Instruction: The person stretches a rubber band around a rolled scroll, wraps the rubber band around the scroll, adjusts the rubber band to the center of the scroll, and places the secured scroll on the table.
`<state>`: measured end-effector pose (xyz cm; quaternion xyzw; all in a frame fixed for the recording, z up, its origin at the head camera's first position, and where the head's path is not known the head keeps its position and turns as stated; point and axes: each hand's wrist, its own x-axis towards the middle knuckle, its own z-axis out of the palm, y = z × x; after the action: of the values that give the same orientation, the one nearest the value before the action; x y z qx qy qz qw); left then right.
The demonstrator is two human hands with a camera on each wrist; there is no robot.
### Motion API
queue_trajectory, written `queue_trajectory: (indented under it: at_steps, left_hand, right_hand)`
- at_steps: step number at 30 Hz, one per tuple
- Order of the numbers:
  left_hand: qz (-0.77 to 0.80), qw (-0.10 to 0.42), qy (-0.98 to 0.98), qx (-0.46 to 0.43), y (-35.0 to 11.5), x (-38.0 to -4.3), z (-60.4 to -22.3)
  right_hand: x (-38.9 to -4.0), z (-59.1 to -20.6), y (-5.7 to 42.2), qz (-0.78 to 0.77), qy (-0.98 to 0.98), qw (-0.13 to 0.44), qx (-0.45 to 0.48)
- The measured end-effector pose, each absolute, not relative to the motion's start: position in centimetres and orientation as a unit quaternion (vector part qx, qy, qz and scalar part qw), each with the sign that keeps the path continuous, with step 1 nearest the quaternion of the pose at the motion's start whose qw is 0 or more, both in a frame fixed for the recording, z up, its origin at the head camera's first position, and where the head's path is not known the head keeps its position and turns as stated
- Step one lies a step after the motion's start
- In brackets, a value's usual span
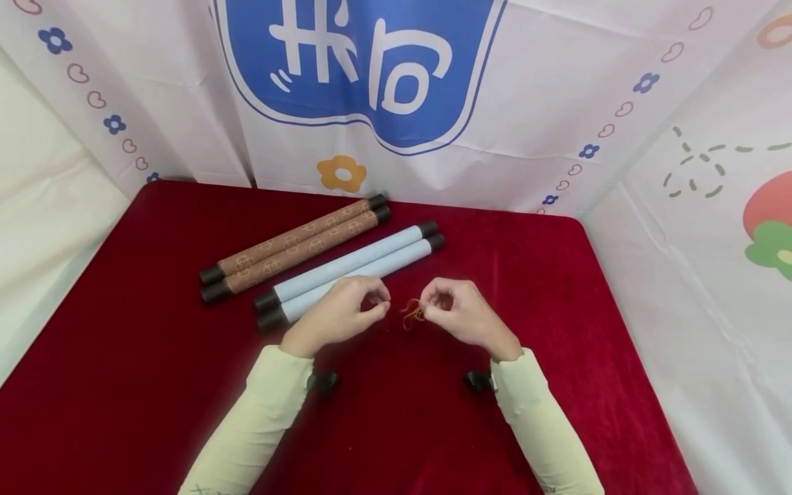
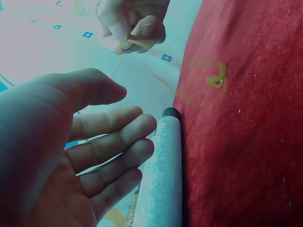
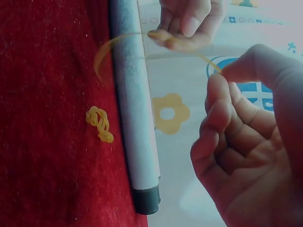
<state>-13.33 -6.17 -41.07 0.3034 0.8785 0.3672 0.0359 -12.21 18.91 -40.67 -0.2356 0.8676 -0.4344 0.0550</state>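
Note:
My right hand [image 1: 464, 311] pinches a thin yellow rubber band [image 3: 211, 63] between thumb and forefinger; part of the band is blurred. Across from it is my left hand [image 1: 343, 309], its fingers gently bent. In the left wrist view its thumb and forefinger stand apart with nothing between them. In the right wrist view the band overlaps the left fingertips. A small tangle of yellow rubber bands [image 3: 99, 125] lies on the red cloth below the hands. Two light blue scrolls [image 1: 349, 261] with dark ends lie side by side, partly covered by the left hand in the head view.
Two brown patterned scrolls [image 1: 297, 244] with dark ends lie behind the blue ones. The table [image 1: 557, 412] is covered in red velvet. A white printed curtain [image 1: 526, 103] hangs behind it and along the sides.

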Motion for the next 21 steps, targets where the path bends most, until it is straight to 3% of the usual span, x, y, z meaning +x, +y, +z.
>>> queue_trajectory:
  at_steps: [13, 21]
  left_hand:
    - [0.349, 0.017, 0.865, 0.36, -4.6, -12.4, -41.7]
    - [0.365, 0.025, 0.854, 0.37, -4.3, -12.5, -42.0]
  right_hand:
    - [-11.8, -40.5, 18.4, -0.429, 0.859, 0.103, -0.26]
    - [-11.8, -40.3, 18.6, -0.426, 0.861, 0.093, -0.262]
